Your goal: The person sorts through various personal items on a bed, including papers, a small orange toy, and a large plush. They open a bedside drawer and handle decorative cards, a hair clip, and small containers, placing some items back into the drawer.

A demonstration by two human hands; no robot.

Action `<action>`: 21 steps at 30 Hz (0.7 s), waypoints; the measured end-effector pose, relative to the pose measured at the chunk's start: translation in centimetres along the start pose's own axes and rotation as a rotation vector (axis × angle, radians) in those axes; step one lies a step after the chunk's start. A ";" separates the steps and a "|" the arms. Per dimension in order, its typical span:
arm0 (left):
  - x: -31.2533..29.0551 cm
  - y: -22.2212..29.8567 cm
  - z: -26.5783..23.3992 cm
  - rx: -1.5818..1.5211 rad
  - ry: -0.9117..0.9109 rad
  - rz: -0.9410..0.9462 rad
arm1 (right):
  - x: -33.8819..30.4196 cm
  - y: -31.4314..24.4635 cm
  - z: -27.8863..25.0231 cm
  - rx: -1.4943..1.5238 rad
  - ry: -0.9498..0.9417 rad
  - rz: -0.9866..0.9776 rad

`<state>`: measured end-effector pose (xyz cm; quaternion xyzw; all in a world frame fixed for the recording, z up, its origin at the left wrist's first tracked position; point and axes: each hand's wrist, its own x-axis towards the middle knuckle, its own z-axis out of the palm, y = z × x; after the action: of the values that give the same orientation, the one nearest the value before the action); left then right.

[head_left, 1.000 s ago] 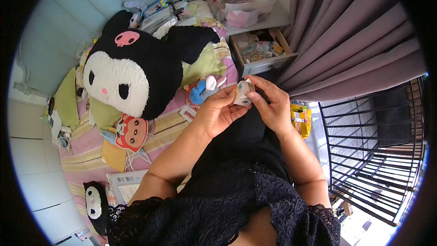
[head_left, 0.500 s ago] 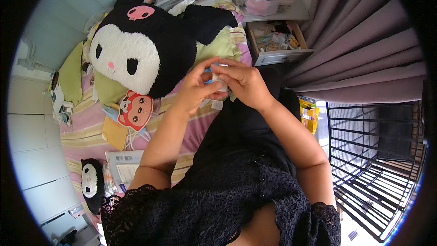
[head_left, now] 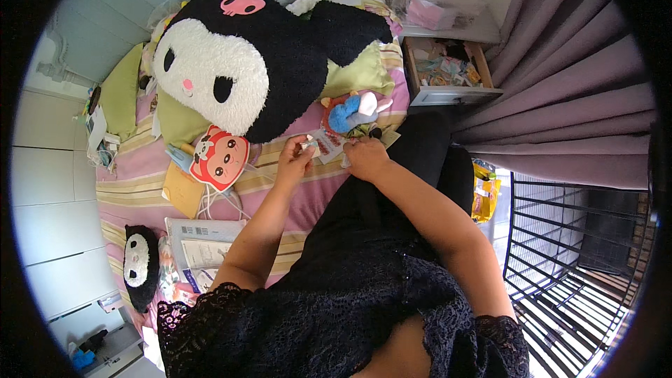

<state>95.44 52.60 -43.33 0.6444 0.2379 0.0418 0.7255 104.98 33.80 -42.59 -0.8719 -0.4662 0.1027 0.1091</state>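
My left hand (head_left: 295, 162) is closed, pinching a small white and silvery piece (head_left: 309, 145) between thumb and fingertips. My right hand (head_left: 367, 158) is bent downward beside my leg, its fingers closed. Something pale shows under its fingertips, too small to name. Between and just beyond the hands lies a white card with red marks (head_left: 329, 144) on the striped bedspread. A small blue, white and orange plush toy (head_left: 346, 113) rests past the card. Dark and greenish bits (head_left: 371, 130) lie by my right fingers, partly hidden.
A big black-and-white plush cushion (head_left: 217, 73) fills the far left of the bed. Nearer are a red cartoon-face fan (head_left: 222, 159), an envelope (head_left: 183, 190) and a grey packet (head_left: 199, 238). An open drawer (head_left: 451, 73) juts out far right. A black metal cage (head_left: 567, 238) stands right.
My hands were together around a small white thing; they have parted and lowered toward the bed. The plush toy and card, largely hidden before, now show. The view has shifted slightly.
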 end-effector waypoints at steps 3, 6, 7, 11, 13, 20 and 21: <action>-0.4 2.5 1.1 -0.231 -0.030 -0.119 | 0.4 -0.6 -2.4 0.112 -0.071 0.071; -0.6 5.8 2.7 -0.384 -0.099 -0.102 | 0.1 1.1 -5.9 1.070 -0.050 0.321; -0.6 6.8 3.4 -0.409 -0.152 -0.074 | -0.4 2.0 -7.1 1.525 -0.021 0.424; -0.9 11.7 6.7 -0.388 -0.268 0.062 | -3.2 0.5 -15.9 2.000 0.126 0.329; -1.0 13.8 8.4 -0.359 -0.323 0.162 | -4.3 0.7 -17.0 2.120 0.166 0.334; -2.9 18.3 13.1 -0.317 -0.399 0.380 | -6.3 0.6 -19.1 2.168 0.127 0.491; -3.0 18.4 13.3 -0.303 -0.406 0.389 | -6.6 0.6 -19.2 2.186 0.129 0.488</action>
<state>102.61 42.34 -24.11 0.5578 -0.0483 0.0854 0.8242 107.30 26.16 -23.89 -0.3795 0.0643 0.4300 0.8167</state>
